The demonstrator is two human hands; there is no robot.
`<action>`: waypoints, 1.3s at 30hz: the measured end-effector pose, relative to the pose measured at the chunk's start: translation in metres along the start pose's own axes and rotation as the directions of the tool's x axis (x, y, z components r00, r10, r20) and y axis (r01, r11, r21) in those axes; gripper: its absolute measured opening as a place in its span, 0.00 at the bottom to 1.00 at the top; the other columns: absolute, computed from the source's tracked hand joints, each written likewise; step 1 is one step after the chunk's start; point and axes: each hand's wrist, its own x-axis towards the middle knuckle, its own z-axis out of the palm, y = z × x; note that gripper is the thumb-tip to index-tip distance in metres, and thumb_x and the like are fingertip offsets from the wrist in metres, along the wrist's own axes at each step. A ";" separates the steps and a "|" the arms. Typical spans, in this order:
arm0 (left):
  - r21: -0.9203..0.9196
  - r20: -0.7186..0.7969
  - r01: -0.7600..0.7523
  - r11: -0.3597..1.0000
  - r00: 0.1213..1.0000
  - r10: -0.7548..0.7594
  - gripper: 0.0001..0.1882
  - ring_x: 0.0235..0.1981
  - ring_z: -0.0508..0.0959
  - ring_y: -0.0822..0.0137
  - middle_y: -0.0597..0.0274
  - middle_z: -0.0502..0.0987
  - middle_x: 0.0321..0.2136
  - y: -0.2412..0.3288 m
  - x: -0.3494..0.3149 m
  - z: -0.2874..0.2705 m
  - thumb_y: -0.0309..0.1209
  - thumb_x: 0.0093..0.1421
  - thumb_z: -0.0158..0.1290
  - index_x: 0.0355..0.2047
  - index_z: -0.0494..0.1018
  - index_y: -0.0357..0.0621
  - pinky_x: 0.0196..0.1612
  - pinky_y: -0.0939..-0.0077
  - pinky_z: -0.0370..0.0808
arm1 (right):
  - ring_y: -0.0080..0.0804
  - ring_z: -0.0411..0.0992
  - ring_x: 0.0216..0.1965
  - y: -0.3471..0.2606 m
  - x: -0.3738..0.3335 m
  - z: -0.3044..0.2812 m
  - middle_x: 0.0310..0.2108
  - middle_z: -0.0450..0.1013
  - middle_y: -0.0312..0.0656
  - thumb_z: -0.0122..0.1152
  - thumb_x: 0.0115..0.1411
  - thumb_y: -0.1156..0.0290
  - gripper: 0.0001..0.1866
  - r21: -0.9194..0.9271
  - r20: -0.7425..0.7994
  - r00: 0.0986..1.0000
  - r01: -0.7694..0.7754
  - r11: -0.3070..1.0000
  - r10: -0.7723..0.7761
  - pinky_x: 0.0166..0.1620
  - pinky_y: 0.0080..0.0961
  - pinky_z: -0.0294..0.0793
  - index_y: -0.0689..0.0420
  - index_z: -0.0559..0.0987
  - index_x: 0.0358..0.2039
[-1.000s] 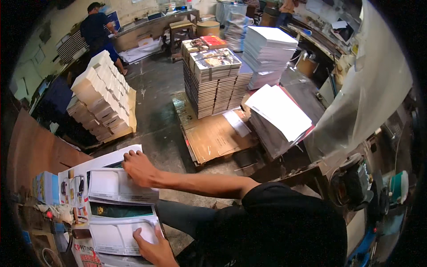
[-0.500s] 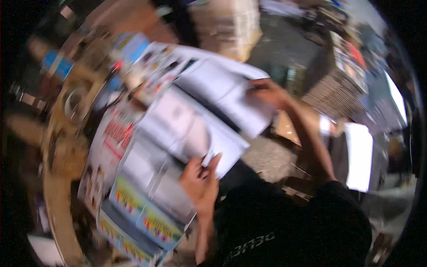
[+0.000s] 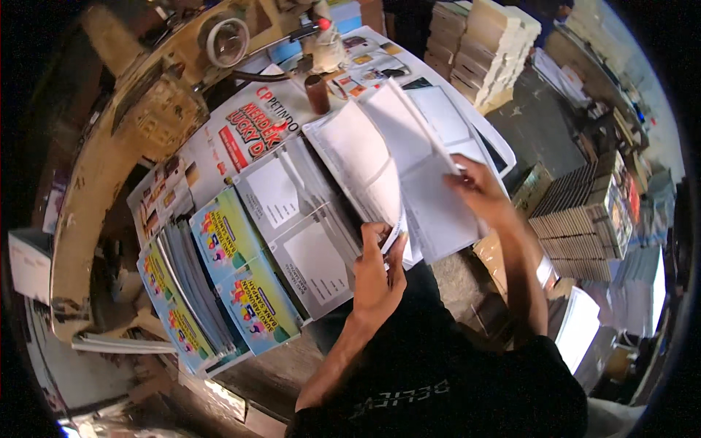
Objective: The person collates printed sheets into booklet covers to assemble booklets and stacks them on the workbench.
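Observation:
My left hand [image 3: 380,270] pinches the near corner of a curved stack of pale paper sheets [image 3: 358,157]. My right hand [image 3: 482,193] has its fingers curled round the right edge of a large white sheet [image 3: 431,182], tilted up beside that stack and overlapping it. Whether that is one sheet or several I cannot tell. Under and beyond it lie more white sheets [image 3: 442,113] on the table. To the left of my left hand are grey printed sheets [image 3: 292,219] with white panels, then stacked blue and yellow printed covers [image 3: 244,292].
A printed poster [image 3: 219,139] covers the table. At its far side stand a brown cylinder [image 3: 317,95] and a worn machine frame [image 3: 168,102] with a round glass part. Stacked books [image 3: 584,219] rise at the right; pale paper blocks [image 3: 485,51] stand behind.
The view has turned and sharpened. My right hand has gone from above the right-hand sheets to gripping a lifted white sheet, now nearer the left stack. My left hand keeps its pinch.

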 end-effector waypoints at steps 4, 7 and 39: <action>-0.007 0.160 0.086 0.996 0.984 -0.084 0.12 0.19 0.76 0.55 0.48 0.73 0.23 -0.007 0.007 -0.021 0.23 0.65 0.52 0.45 0.60 0.42 0.24 0.69 0.70 | 0.23 0.71 0.35 -0.025 0.003 0.010 0.33 0.76 0.39 0.62 0.61 0.73 0.18 -0.137 0.055 0.998 -0.024 0.990 0.032 0.42 0.22 0.71 0.63 0.76 0.52; -0.024 0.166 0.032 0.999 0.986 -0.028 0.11 0.21 0.77 0.58 0.49 0.72 0.25 -0.009 0.004 -0.020 0.24 0.66 0.51 0.45 0.62 0.43 0.25 0.70 0.70 | 0.21 0.72 0.35 -0.032 0.005 0.005 0.31 0.77 0.37 0.62 0.59 0.74 0.17 0.060 0.052 0.995 0.077 0.995 -0.080 0.38 0.22 0.70 0.64 0.77 0.50; 0.449 0.260 -0.104 0.887 0.965 -0.019 0.18 0.63 0.67 0.46 0.41 0.69 0.59 -0.022 -0.044 -0.126 0.36 0.55 0.65 0.40 0.73 0.41 0.63 0.54 0.66 | 0.23 0.75 0.38 -0.035 0.009 0.028 0.39 0.79 0.39 0.74 0.53 0.61 0.29 0.036 0.234 0.960 -0.164 0.986 0.152 0.43 0.20 0.75 0.63 0.76 0.52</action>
